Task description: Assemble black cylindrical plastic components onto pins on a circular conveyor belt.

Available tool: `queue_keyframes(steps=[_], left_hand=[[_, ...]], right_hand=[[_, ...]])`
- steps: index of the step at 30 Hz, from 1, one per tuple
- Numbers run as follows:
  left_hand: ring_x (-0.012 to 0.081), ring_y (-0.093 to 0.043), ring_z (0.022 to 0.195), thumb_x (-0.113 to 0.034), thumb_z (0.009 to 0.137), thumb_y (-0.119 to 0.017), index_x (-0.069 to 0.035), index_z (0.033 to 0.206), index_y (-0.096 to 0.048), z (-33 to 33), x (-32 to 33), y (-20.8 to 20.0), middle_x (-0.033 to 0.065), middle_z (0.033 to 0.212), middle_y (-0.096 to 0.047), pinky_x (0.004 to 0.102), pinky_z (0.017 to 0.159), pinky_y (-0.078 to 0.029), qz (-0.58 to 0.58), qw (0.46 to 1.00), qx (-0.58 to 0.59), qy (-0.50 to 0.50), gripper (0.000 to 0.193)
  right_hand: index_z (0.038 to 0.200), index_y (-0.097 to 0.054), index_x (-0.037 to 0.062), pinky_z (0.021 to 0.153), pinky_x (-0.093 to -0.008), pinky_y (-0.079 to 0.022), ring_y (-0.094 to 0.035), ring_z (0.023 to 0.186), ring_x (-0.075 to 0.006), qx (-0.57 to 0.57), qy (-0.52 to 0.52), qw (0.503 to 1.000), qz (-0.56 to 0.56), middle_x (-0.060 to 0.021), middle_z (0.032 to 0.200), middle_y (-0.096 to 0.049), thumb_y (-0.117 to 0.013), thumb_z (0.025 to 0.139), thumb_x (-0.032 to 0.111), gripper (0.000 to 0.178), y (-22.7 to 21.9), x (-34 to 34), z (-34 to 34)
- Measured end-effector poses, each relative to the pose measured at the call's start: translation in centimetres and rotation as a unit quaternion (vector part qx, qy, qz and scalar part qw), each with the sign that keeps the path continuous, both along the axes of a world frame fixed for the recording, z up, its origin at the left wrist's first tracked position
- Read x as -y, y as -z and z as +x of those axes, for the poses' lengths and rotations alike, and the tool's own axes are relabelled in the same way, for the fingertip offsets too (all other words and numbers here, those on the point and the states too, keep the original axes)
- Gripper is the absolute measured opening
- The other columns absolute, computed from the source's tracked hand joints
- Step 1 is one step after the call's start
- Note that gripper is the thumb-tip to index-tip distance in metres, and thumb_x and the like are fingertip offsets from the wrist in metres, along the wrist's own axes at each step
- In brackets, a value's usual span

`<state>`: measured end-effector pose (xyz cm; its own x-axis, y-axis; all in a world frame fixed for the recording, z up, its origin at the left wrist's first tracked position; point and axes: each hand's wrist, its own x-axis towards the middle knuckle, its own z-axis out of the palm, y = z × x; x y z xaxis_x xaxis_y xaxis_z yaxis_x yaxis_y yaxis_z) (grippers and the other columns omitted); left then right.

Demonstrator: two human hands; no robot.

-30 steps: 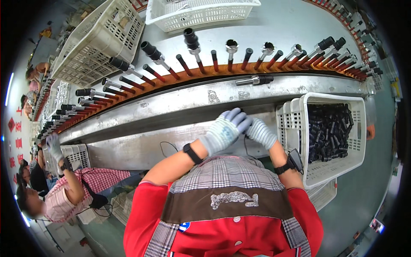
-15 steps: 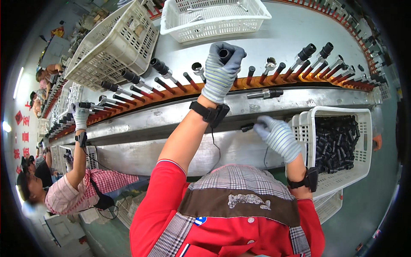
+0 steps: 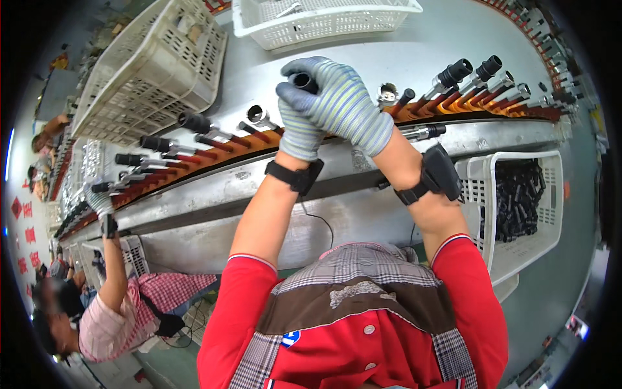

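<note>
Both my hands wear grey striped gloves and meet over the row of upright rods. My left hand (image 3: 299,133) is wrapped round a black tubular sleeve (image 3: 303,82), whose open end points up. Over it my right hand (image 3: 346,100) closes on the same sleeve from the right, its fingers curled across the top. What lies under the sleeve is hidden by the gloves. To the left, chrome sockets with black sleeves (image 3: 194,122) stand on red rods in an orange strip (image 3: 223,154). More sleeved rods (image 3: 453,74) stand to the right.
A chrome-and-black piece (image 3: 424,132) lies on the metal ledge. At my right, a white crate (image 3: 544,256) holds many black sleeves (image 3: 518,201). White baskets (image 3: 324,32) and a tilted crate (image 3: 152,81) stand beyond the row. A co-worker (image 3: 110,318) works at far left.
My right hand has risen from beside the ledge to join my left hand at the black sleeve. The whole view has shifted slightly, and the co-worker's gloved hand sits lower.
</note>
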<state>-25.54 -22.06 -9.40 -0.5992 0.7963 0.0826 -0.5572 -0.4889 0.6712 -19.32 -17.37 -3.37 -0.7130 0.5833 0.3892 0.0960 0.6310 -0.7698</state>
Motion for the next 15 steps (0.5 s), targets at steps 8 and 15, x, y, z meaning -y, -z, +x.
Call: queue_keyframes(steps=[8,15], left_hand=[[0.0177,-0.059,0.093,-0.022,0.096,-0.047,-0.003,0.109,-0.057,-7.6,4.0,3.8,0.0053,0.103,-0.061,0.0325,0.087,-0.047,-0.098,0.961,-0.252,-0.052,0.024],[0.0105,-0.061,0.068,-0.004,0.087,-0.066,-0.004,0.094,-0.059,-9.1,8.8,3.3,0.0032,0.077,-0.064,0.0247,0.062,-0.051,-0.063,0.917,-0.326,-0.222,0.01]], right_hand=[[0.1,-0.07,0.0071,0.073,-0.0265,-0.053,-0.066,0.079,-0.0146,-0.226,0.021,0.974,-0.014,-0.0062,0.089,-0.068,-0.075,0.077,0.015,0.026,4.0,2.9,-5.5],[0.117,-0.061,0.0026,0.081,-0.0291,-0.052,-0.065,0.087,-0.0189,-0.168,-0.002,0.984,0.051,-0.012,0.102,-0.066,-0.071,0.083,0.019,0.039,4.2,7.9,-1.5]])
